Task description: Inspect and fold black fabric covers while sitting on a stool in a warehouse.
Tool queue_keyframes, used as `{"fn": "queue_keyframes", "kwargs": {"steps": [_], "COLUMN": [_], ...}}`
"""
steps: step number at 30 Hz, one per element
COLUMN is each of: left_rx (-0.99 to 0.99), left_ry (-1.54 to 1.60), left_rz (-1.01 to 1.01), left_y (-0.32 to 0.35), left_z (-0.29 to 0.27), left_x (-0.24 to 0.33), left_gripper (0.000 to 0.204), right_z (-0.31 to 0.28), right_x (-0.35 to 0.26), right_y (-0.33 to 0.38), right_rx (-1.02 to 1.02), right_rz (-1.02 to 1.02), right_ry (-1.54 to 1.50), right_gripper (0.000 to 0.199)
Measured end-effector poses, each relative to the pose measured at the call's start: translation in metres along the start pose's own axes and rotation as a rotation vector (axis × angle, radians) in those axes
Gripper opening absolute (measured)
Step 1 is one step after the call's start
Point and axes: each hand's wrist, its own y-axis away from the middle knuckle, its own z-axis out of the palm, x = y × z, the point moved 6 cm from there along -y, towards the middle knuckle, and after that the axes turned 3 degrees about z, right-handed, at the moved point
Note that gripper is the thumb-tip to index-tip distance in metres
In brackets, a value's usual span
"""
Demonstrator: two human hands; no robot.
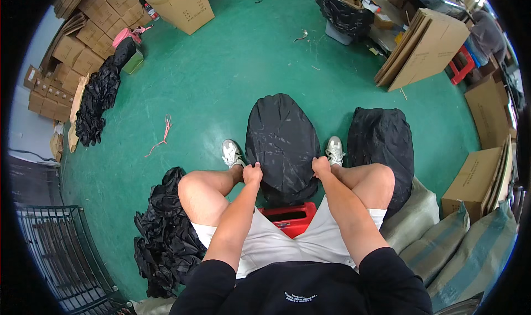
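Observation:
Between my knees stands a filled black plastic bag (282,141), rounded and taut over its contents, which are hidden. My left hand (253,173) is closed on its near left edge. On the near right edge, my right hand (321,167) grips the same bag with curled fingers. Just beyond my right leg sits another full black bag (380,132). A loose heap of crumpled black plastic bags (166,237) lies beside my left leg. I sit on a red plastic stool (287,218), partly covered by my shorts.
Stacked cartons (91,44) and more black plastic (99,99) line the left. Woven sacks (437,235) lean at the near right, by flattened cardboard (423,52) and boxes. Pink string (166,132) lies on the green floor. A metal rack (63,254) stands near left.

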Motion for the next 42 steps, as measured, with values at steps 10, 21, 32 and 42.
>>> {"fn": "queue_keyframes", "kwargs": {"steps": [10, 21, 32, 42], "left_rx": [0.073, -0.035, -0.531, 0.788], "left_ry": [-0.164, -0.219, 1.064, 1.065], "left_rz": [0.159, 0.071, 0.477, 0.440], "left_y": [0.032, 0.071, 0.193, 0.096], "left_z": [-0.026, -0.022, -0.093, -0.316], "left_x": [0.013, -0.008, 0.092, -0.176], "left_gripper": [0.044, 0.033, 0.031, 0.027], "right_z": [0.011, -0.085, -0.163, -0.213], "right_x": [-0.010, -0.104, -0.043, -0.027], "right_y": [0.011, 0.068, 0.090, 0.047], "right_rx": [-0.067, 0.030, -0.502, -0.231], "right_rz": [0.006, -0.819, -0.441, -0.574], "right_ry": [0.177, 0.501, 0.165, 0.137], "right_gripper": [0.038, 0.038, 0.022, 0.019]}}
